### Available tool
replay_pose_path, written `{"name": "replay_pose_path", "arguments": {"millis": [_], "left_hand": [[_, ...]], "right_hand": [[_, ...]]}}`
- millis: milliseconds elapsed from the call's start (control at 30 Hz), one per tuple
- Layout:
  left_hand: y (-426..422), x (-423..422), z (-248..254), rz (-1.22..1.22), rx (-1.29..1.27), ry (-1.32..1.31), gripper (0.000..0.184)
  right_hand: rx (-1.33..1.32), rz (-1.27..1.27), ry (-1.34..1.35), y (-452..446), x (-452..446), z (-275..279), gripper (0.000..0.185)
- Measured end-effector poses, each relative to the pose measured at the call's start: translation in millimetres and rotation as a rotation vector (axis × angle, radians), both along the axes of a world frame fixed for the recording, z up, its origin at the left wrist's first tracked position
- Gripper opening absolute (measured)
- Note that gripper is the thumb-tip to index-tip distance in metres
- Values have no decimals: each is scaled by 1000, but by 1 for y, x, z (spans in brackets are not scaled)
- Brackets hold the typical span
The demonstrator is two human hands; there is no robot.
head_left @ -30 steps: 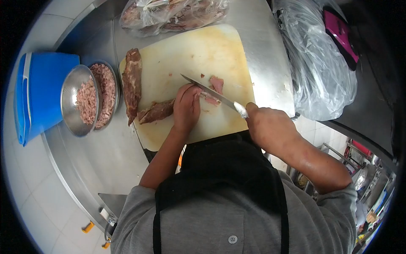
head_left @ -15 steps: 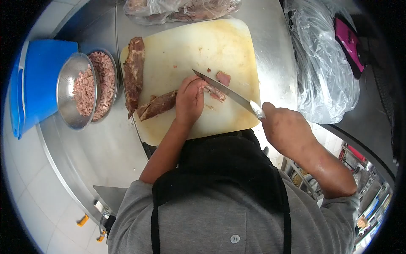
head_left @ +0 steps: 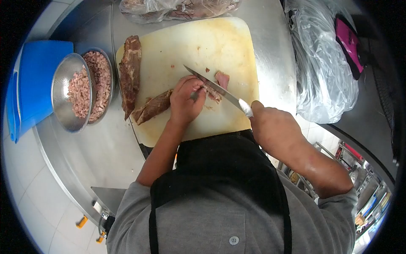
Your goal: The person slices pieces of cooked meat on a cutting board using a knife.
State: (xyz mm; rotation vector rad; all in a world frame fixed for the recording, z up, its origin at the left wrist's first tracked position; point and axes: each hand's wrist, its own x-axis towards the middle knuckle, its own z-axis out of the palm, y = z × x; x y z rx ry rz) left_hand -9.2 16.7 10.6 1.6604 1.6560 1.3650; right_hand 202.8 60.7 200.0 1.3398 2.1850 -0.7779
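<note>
One small meat piece (head_left: 213, 94) lies on the cutting board (head_left: 182, 42) beside the knife (head_left: 220, 90). It looks soft, light, probably slippery: best pinned away from the edge. The right hand (head_left: 277, 127) has fingers clamped on the knife; the left hand's (head_left: 186, 103) curl, grip unclear.

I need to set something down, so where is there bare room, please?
Bare counter lies between board and bag at right, and between bowls and left arm. The board is crowded around left hand, knife and meat.

Knife (head_left: 224, 93), steel-bladed, slanting above the board (head_left: 169, 51), tip toward upper left; pink, pale-streaked meat (head_left: 214, 96) along its edge.
</note>
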Motion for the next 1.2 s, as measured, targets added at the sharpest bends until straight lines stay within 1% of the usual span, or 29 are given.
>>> {"name": "replay_pose_path", "arguments": {"millis": [67, 167, 300, 367, 533, 633, 700, 767, 833, 933, 1100, 1167, 1200], "left_hand": [[-1, 1, 4, -24, -79, -116, 26], [-1, -1, 2, -27, -77, -79, 31], [-1, -2, -1, -44, -56, -92, 31], [-1, -4, 0, -57, -43, -103, 30], [-2, -3, -1, -63, -58, -97, 27], [-1, -4, 3, -67, -61, -58, 26], [0, -1, 5, -76, -54, -35, 25], [-4, -1, -1, -55, -10, -64, 24], [-4, -2, 1, -48, 9, -58, 24], [-3, 0, 0, -40, 33, -39, 24], [-5, 1, 4, -10, 31, -2, 25], [-3, 2, 7, -13, -38, 67, 34], [-4, -1, 10, -11, -33, 72, 34]], "right_hand": [[25, 0, 18, -1, -1, -4, 13], [-16, -10, 5, 3, -7, -2, 13], [-17, -8, 35, 5, -9, -9, 14], [-3, -4, 97, 6, -10, -15, 16], [35, -74, 158, -4, -20, -65, 18], [73, -92, 202, 0, -18, -73, 19], [108, -96, 226, 3, -13, -64, 20], [120, -53, 171, 10, -10, -43, 23], [158, -53, 202, 4, -1, -32, 22], [148, -48, 109, -3, 7, -7, 19], [124, -31, 38, -13, 18, 2, 19], [144, -42, 37, -13, 20, 2, 19], [160, -71, 50, -12, 21, 2, 19]]}}
